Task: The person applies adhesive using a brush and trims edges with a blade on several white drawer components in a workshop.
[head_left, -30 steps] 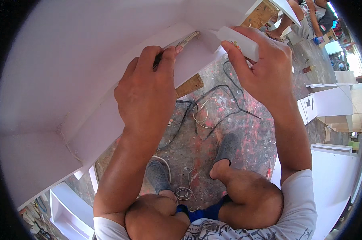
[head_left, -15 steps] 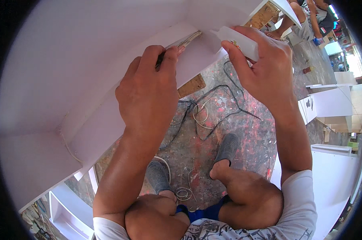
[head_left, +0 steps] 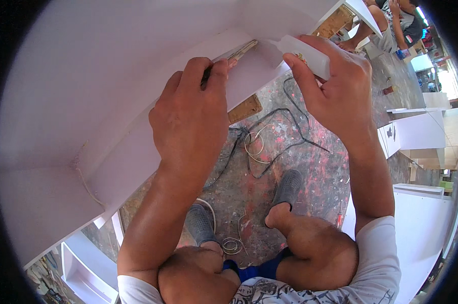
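Observation:
My left hand (head_left: 191, 114) is closed around a thin, narrow tool (head_left: 245, 49) with a pale, stained tip; its exact kind is unclear. The tip reaches into an inside corner of a large white panel box (head_left: 112, 66). In my right hand (head_left: 343, 96) is a translucent white squeeze bottle (head_left: 316, 62), tilted so that its nozzle points to the same corner, close to the tool's tip. My right thumb and fingers wrap the bottle, hiding its far side.
Black cable (head_left: 274, 112) and a thin white cord (head_left: 254, 147) lie loose on the paint-spotted floor (head_left: 310, 187) between my feet. White panels (head_left: 421, 228) stand at the right, and a white frame (head_left: 89, 266) at the lower left. Another person (head_left: 396, 25) sits at the upper right.
My left hand and the tool have shifted slightly to the right along the panel. My right hand with the bottle has moved a little to the right.

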Tool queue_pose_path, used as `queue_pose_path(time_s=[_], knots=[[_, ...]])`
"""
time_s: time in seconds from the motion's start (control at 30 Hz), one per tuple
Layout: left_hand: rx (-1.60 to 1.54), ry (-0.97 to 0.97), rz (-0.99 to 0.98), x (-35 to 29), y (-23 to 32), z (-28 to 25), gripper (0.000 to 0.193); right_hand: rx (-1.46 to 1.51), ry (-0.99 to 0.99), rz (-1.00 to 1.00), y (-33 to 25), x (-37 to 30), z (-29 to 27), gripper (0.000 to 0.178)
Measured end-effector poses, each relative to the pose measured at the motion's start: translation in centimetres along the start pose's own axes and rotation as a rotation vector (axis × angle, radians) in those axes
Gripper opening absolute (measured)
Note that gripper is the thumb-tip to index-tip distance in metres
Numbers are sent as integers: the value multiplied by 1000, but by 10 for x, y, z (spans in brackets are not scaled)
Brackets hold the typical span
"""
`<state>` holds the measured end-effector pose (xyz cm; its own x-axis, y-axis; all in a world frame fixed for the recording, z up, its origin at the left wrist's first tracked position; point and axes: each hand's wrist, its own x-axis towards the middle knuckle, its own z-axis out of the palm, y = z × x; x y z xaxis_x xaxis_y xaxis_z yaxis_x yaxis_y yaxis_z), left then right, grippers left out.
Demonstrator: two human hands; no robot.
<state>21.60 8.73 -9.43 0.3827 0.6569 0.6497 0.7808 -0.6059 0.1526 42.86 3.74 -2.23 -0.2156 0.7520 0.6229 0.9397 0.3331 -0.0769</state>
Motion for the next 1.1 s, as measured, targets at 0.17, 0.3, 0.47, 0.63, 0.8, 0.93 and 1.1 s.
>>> queue_pose_path(time_s=[0.17, 0.3, 0.47, 0.63, 0.8, 0.93, 1.1], knots=[[20, -15, 2, 0, -1, -3, 16, 55, 61, 75, -3, 0, 3, 26], [27, -12, 3, 1, -2, -3, 15, -21, 15, -13, -2, 1, -1, 30], [6, -27, -10, 2, 0, -3, 15, -23, 10, -2, -2, 1, -1, 30], [-1, -30, -18, 2, 0, -4, 16, 50, 48, 49, -4, 1, 4, 25], [7, -4, 2, 1, -1, -1, 16, 30, 22, 29, -4, 0, 0, 26], [19, 18, 17, 0, -2, -1, 16, 20, -6, -10, -4, 2, -1, 28], [19, 0, 11, 1, -2, -4, 16, 16, 30, -1, -5, 2, 2, 26]])
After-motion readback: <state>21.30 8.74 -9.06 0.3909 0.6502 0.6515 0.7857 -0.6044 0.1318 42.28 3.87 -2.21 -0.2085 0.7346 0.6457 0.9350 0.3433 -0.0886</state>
